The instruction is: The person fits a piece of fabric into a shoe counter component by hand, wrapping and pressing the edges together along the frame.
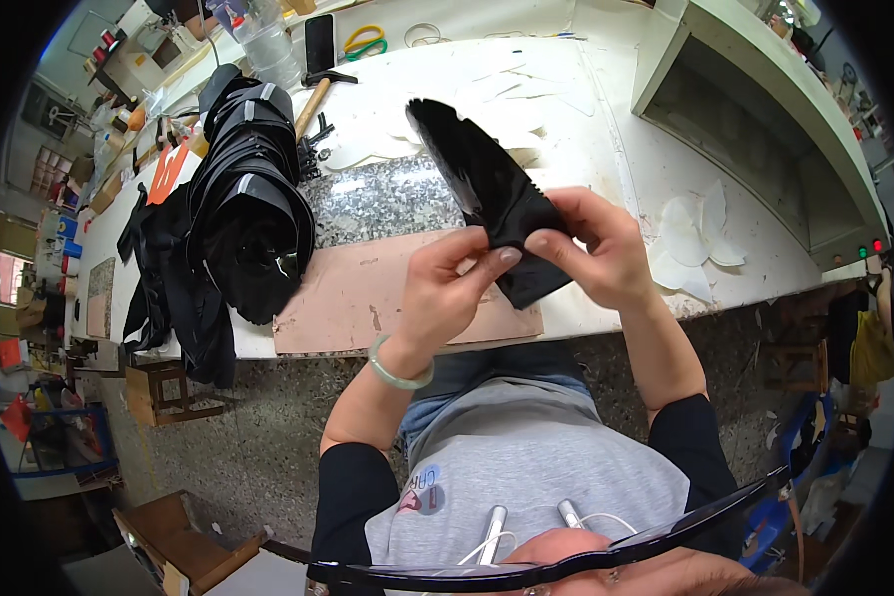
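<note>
Between my two hands is a black glossy shoe-upper piece (487, 179) with a notched edge, held up over the front of the worktable. My left hand (452, 288) pinches its lower left part between thumb and fingers. On its right side my right hand (606, 248) grips it, thumb in front and fingers behind. Under the piece lie a pinkish board (348, 288) and a speckled stone slab (368, 204). A big stack of similar black pieces (253, 199) rests to the left, with limp black material hanging over the table edge.
Behind the stack lies a hammer (313, 104) near a phone (320, 45), a clear plastic bottle (265, 50) and yellow and green scissors (365, 42). White cut scraps (690, 243) lie at right, beside a grey open-fronted box (765, 119). Orange-handled tools (169, 171) sit left of the stack.
</note>
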`<state>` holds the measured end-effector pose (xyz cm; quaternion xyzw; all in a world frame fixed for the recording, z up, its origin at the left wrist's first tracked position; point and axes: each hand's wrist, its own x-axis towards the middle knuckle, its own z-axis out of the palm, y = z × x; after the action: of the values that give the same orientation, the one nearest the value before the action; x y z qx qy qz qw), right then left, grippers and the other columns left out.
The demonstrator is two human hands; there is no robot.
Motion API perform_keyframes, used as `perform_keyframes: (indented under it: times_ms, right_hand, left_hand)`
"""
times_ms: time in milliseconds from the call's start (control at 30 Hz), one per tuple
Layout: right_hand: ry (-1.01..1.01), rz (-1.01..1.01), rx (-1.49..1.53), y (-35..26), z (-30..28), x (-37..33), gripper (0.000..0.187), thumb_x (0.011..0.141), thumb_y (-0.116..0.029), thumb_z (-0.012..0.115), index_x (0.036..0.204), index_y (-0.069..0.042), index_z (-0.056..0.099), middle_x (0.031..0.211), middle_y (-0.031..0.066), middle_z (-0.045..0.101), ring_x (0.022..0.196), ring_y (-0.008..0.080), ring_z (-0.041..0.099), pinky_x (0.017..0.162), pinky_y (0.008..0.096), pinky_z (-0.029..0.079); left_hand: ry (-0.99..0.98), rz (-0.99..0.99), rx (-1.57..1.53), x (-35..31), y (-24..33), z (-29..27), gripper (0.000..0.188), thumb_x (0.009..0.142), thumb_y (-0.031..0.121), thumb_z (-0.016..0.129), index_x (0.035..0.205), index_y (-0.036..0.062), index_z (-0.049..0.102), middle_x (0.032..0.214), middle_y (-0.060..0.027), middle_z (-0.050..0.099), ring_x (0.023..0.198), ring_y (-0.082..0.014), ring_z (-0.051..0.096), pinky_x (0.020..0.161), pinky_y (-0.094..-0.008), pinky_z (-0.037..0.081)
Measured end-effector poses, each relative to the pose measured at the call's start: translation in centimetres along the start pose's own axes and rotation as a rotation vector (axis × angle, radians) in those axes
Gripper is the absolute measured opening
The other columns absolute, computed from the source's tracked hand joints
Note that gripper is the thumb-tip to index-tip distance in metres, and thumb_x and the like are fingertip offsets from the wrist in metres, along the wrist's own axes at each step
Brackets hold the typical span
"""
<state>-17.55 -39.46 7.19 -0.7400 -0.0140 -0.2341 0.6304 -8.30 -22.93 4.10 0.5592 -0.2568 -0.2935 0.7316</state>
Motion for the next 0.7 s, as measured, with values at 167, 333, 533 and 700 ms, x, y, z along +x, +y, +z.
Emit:
perform_keyframes:
  times_ms: [167, 333, 533, 700]
  right_hand:
    - [-0.008, -0.677, -0.47, -0.8, 2.1, 1.3, 0.037, 0.062, 0.009, 0.073, 0.097, 0.0, 0.067, 0.08, 0.0083, 0.06, 0.069, 0.0237, 0.061, 0.058, 0.0342, 0.051]
    - [-0.156, -0.633, -0.781, 5.7, 6.0, -1.3, 0.031, 0.071, -0.016, 0.069, 0.099, -0.003, 0.068, 0.09, 0.0057, 0.063, 0.09, 0.0229, 0.062, 0.081, 0.0386, 0.048]
    - [-0.312, -0.519, -0.905, 3.5, 4.1, -0.7, 0.025, 0.076, -0.013, 0.071, 0.099, -0.003, 0.067, 0.107, 0.0091, 0.065, 0.107, 0.0266, 0.059, 0.092, 0.0432, 0.045]
    - [-0.526, -0.416, -1.055, 2.6, 3.8, -2.1, 0.024, 0.076, -0.012, 0.07, 0.096, -0.001, 0.065, 0.107, 0.0093, 0.064, 0.109, 0.0242, 0.057, 0.086, 0.0385, 0.044]
  left_hand:
    - [0.037, 0.279, 0.205, 0.2, 0.6, -3.0, 0.03, 0.086, -0.006, 0.066, 0.116, -0.0024, 0.063, 0.119, -0.0091, 0.063, 0.112, -0.0183, 0.056, 0.095, -0.0313, 0.045]
    - [0.03, 0.018, -0.345, -4.6, -1.4, -4.6, 0.044, 0.093, 0.004, 0.063, 0.133, -0.0054, 0.046, 0.123, -0.0114, 0.057, 0.114, -0.0169, 0.055, 0.095, -0.03, 0.046]
    - [0.473, -0.191, 0.181, -7.7, -6.3, -8.8, 0.022, 0.094, 0.018, 0.067, 0.098, -0.0021, 0.058, 0.087, 0.0002, 0.062, 0.065, -0.0079, 0.052, 0.055, -0.0252, 0.042]
    - [0.705, 0.363, 0.426, -7.7, -6.5, -6.0, 0.075, 0.083, 0.009, 0.077, 0.142, -0.005, 0.033, 0.133, -0.0188, 0.045, 0.118, -0.0211, 0.049, 0.093, -0.0325, 0.044]
